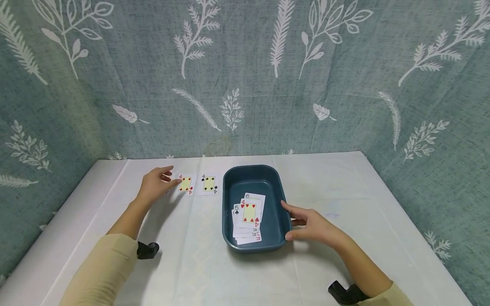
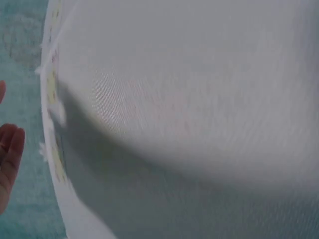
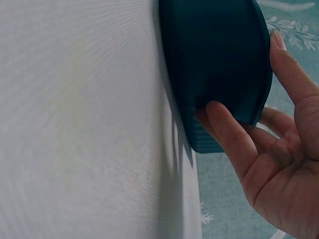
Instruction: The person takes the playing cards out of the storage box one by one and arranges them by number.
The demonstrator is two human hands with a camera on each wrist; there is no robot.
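Note:
My left hand (image 1: 156,183) hovers over the row of playing cards at the back left, fingers loosely bent, with no card seen in its grasp. Its thumb overlaps the four of diamonds (image 1: 185,184) in the head view. To the right lies a black four (image 1: 209,184), face up; another card is mostly hidden behind the hand. A dark blue rectangular tray (image 1: 275,191) stands mid-table, holding several overlapping cards with the four of hearts (image 1: 249,213) on top. Along the tray's right side rests my right hand (image 1: 315,227), its thumb and fingers spread against the outer wall and rim.
A white cloth covers the table (image 1: 183,272). Green-blue fabric (image 1: 252,63) with white leaf prints rises behind the table and along both sides. Each wrist wears a black camera mount (image 1: 147,250).

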